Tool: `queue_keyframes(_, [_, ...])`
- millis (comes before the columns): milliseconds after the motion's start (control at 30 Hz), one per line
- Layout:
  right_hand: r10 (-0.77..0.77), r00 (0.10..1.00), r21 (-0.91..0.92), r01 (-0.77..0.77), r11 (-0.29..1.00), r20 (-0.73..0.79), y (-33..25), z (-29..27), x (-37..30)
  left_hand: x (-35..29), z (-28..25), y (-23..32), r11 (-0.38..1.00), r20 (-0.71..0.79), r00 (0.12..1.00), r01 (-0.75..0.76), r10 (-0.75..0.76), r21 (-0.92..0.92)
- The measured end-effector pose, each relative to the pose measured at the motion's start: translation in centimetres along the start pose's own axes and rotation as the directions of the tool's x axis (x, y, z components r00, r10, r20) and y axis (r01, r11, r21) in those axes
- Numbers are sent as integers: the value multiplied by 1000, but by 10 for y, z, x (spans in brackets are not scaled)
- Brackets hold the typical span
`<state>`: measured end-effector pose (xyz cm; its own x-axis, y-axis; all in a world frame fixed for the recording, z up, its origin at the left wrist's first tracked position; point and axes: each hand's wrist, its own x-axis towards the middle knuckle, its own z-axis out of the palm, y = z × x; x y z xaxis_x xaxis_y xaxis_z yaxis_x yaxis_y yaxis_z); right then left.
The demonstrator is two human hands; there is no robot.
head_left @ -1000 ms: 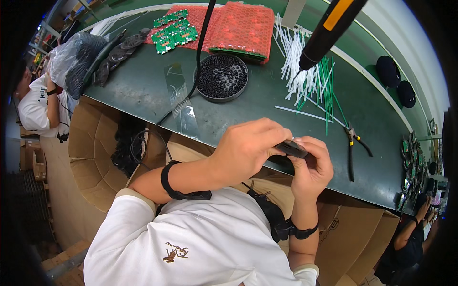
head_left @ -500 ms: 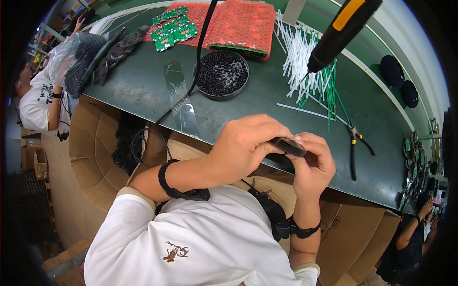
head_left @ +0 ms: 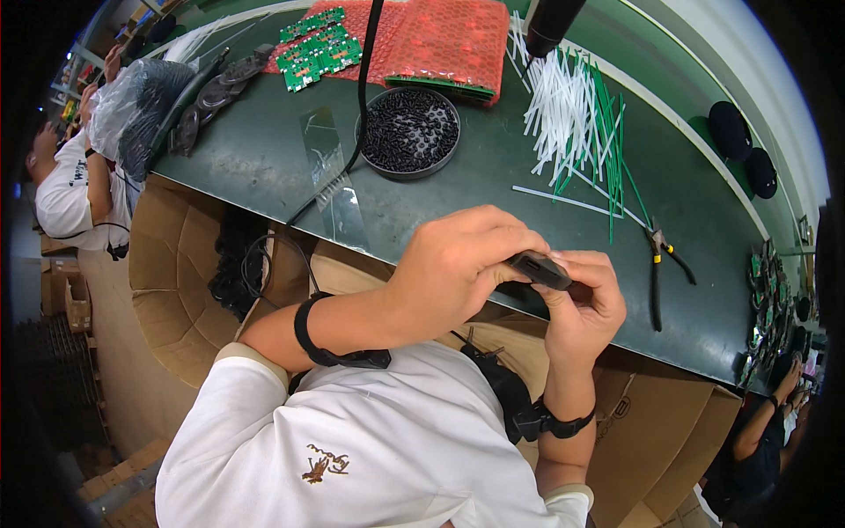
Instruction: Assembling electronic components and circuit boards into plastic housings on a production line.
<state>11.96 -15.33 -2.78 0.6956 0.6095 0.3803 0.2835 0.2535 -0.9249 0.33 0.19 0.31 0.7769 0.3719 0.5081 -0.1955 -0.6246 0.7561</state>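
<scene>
The left hand [head_left: 466, 268] pinches one end of a black part [head_left: 540, 269] between thumb and fingers; the right hand [head_left: 585, 304] pinches the other. The part is held tilted at the bench's [head_left: 497, 167] near edge. Farther in, toward the right edge, lie pliers [head_left: 657, 258]. A round dish [head_left: 407, 175] of small black pieces [head_left: 409, 130] sits mid-bench. Right of it, white and green ties [head_left: 562, 110] spread toward the far edge, where green boards [head_left: 333, 56] lie on red wrap [head_left: 390, 31].

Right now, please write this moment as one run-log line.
left hand: holds black part | right hand: holds black part | on table: round dish, white and green strips, pliers
</scene>
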Motion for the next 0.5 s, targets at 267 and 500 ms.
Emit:
queue_keyframes(267, [1,1000,8,-1,1000,-7,2,-2,-2,1,-2,3,997,16,1000,2,-3,71])
queue_keyframes(500, [-39,999,-12,39,999,17,-1,-2,8,-4,1,-4,998,-1,1000,16,-16,68])
